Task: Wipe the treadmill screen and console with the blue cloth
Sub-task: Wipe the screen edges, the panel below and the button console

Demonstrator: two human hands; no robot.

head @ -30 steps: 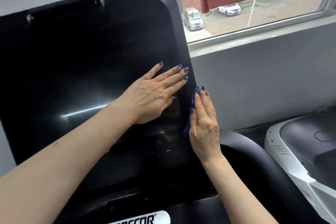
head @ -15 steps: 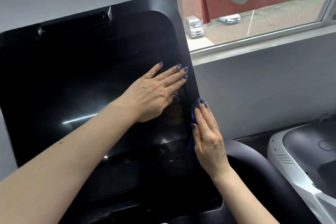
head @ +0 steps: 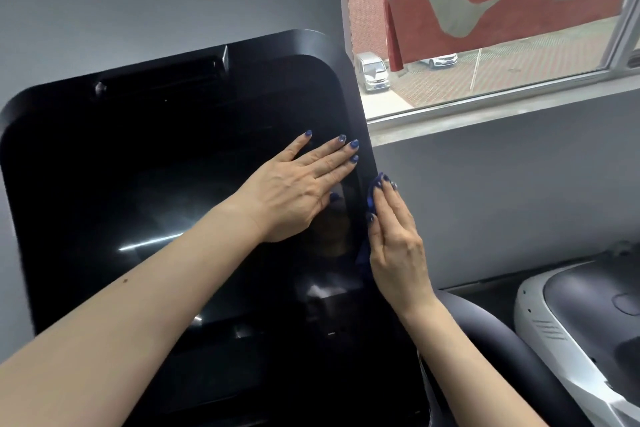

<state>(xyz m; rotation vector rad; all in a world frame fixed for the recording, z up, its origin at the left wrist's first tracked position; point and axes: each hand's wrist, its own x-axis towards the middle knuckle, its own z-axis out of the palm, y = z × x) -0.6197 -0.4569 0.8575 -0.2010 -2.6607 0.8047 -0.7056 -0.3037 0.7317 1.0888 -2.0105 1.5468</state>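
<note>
Right hand (head: 394, 243) is flat against the right side edge of the treadmill screen (head: 173, 184), fingers straight and together, pressing the blue cloth (head: 372, 194) onto the bezel. Not a curled grip; the cloth is trapped between palm and edge. Only slivers of cloth show: one past the fingertips near the top, one by the heel of the palm. The rest is hidden under the hand.

Left hand (head: 298, 191) lies open and flat on the glass, fingers spread and pointing up-right toward the same edge, tips just short of the bezel. I read it as bracing the panel, no cloth under it.

Key relation: the edge being wiped runs near-to-far, tilted slightly left at the far end, and the right hand's fingers lie along that line. So cloth travel is along the edge, not across the glass. The right hand is the working hand; it sits on the edge about midway up. Edge remains above toward the rounded far-right corner and below toward the console (head: 311, 374).

My guess: mid-task, side trim in hand.

Risk: with this little cloth showing, it could slip out from under the palm on a long stroke.

Neighbouring white machine (head: 571, 340) and window (head: 485, 28) to the right, well apart.
</note>
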